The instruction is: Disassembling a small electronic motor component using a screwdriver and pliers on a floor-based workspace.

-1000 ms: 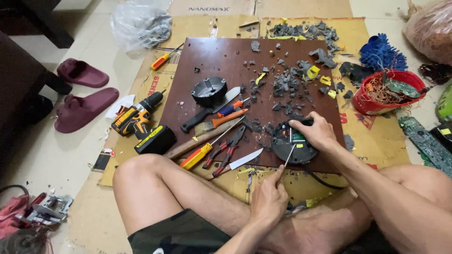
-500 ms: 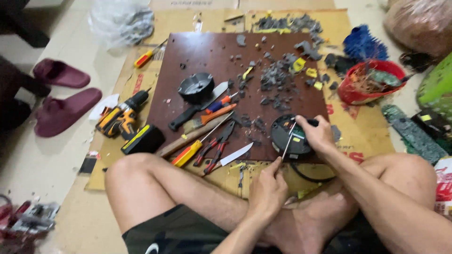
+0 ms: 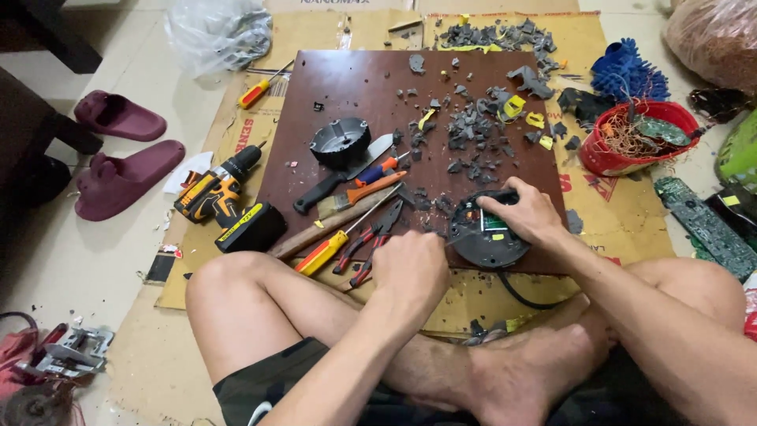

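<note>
I sit cross-legged at a dark brown board (image 3: 347, 83). My right hand (image 3: 524, 213) lies on top of a round black device (image 3: 481, 241) at the board's near edge, pressing it down; a green circuit board shows inside. A black cable (image 3: 516, 293) runs from under the device. My left hand (image 3: 410, 270) is closed in a fist just left of the device, gripping a thin metal tool whose tip reaches the device's left rim. Most of that tool is hidden by the fist.
Left of my fist lie red-handled pliers (image 3: 371, 244), a yellow-red screwdriver (image 3: 327, 251), a brush (image 3: 359, 193), a knife (image 3: 339, 180) and a black round cover (image 3: 339, 142). Grey plastic fragments (image 3: 473, 130) litter the board. A cordless drill (image 3: 225, 197), red bowl (image 3: 635, 138) and slippers (image 3: 118, 166) surround it.
My left hand has moved forward off my leg to the device's left rim, and the thin tool now lies low instead of standing up. My right hand stays on the device.
</note>
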